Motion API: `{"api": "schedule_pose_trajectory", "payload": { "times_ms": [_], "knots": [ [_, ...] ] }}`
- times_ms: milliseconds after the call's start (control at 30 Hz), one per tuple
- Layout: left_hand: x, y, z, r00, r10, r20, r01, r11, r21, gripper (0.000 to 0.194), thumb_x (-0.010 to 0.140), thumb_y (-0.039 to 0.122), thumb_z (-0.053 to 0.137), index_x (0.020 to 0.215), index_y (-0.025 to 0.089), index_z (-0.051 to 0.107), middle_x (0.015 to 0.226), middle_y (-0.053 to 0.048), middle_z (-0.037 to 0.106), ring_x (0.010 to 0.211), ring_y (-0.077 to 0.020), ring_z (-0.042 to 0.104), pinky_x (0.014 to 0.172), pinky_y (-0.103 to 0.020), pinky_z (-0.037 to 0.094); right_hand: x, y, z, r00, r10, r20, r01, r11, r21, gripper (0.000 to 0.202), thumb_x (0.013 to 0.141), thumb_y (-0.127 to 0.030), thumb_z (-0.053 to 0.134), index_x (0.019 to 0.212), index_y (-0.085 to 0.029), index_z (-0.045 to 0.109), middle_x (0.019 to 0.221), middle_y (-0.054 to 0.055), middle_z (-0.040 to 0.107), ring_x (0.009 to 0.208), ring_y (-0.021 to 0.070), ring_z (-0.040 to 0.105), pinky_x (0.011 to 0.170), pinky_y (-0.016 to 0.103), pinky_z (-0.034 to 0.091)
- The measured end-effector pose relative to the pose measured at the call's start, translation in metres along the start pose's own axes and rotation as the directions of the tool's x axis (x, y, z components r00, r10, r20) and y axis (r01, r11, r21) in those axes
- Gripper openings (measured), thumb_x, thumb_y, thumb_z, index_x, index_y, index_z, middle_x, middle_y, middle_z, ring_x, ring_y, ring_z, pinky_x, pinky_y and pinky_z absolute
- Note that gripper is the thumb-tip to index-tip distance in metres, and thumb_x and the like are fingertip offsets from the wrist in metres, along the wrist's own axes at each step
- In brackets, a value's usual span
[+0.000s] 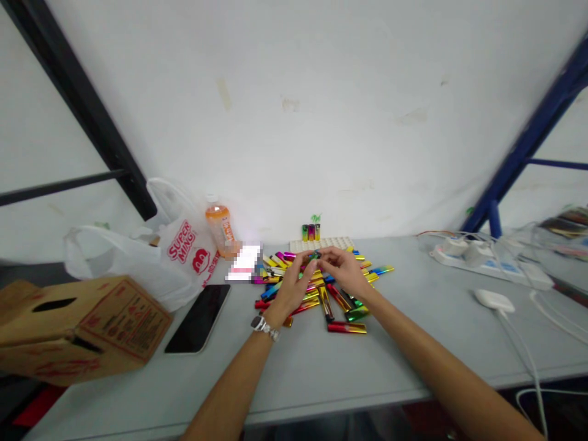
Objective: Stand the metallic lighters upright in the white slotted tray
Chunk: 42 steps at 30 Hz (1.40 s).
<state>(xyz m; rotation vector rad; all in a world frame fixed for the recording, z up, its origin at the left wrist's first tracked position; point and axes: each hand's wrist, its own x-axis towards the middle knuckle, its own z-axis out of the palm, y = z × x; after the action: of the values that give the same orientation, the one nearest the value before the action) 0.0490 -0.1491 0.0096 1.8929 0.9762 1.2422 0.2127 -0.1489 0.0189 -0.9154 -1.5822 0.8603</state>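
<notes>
My left hand [294, 280], with a silver watch on its wrist, and my right hand [345, 269] meet above a pile of shiny coloured lighters [348, 328]. Between their fingertips is a small dark green lighter [314, 256], mostly covered by the fingers. Both hands are closed on it. Behind them, by the wall, lies a white tray with a grid of holes [337, 242]. Three lighters [311, 232] stand upright at its left back part. The loose lighters lie in many directions under and around my hands, in red, gold, blue, green and purple.
To the left are a cardboard box [124, 324], a white plastic bag [158, 260], an orange drink bottle [221, 229], a black tablet [199, 320] and a bright phone screen [245, 262]. On the right lie a power strip [493, 263] and a white charger [494, 301] with cables.
</notes>
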Motion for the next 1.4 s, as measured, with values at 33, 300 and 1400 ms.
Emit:
{"api": "schedule_pose_trajectory", "payload": {
  "times_ms": [33,300,1400],
  "knots": [
    [-0.001,0.0,0.002,0.999,-0.034,0.007,0.034,0.998,-0.061,0.042,0.098,0.052,0.042,0.115,0.019,0.061,0.116,-0.008,0.066,0.111,-0.0194,0.06,0.1,-0.034,0.046,-0.005,-0.001,0.004,1.0,0.018,0.01,-0.019,0.998,0.058,0.029,0.082,-0.043,0.067,0.099,-0.019,0.066,0.071,0.0,0.066,0.064,0.015,0.06,0.064,0.028,0.045],
    [-0.001,-0.002,0.012,0.969,-0.223,0.108,0.246,0.913,-0.325,0.06,0.091,0.069,0.037,0.082,0.016,0.063,0.053,0.005,0.044,0.047,-0.0093,0.041,0.05,-0.023,0.035,-0.022,0.008,-0.009,0.987,0.029,-0.157,-0.024,0.999,0.032,0.023,0.082,-0.039,0.064,0.096,-0.02,0.065,0.055,-0.007,0.042,0.049,0.011,0.038,0.049,0.025,0.029],
    [-0.004,0.006,0.012,0.986,-0.12,-0.118,0.136,0.982,0.131,0.031,0.088,0.041,0.05,0.068,0.018,0.056,0.062,0.003,0.052,0.062,-0.0132,0.048,0.061,-0.025,0.035,-0.027,0.006,0.001,0.994,0.042,-0.098,-0.046,0.998,-0.036,0.029,0.084,-0.049,0.063,0.08,-0.021,0.063,0.058,-0.003,0.049,0.051,0.012,0.041,0.048,0.026,0.03]
  ]
}}
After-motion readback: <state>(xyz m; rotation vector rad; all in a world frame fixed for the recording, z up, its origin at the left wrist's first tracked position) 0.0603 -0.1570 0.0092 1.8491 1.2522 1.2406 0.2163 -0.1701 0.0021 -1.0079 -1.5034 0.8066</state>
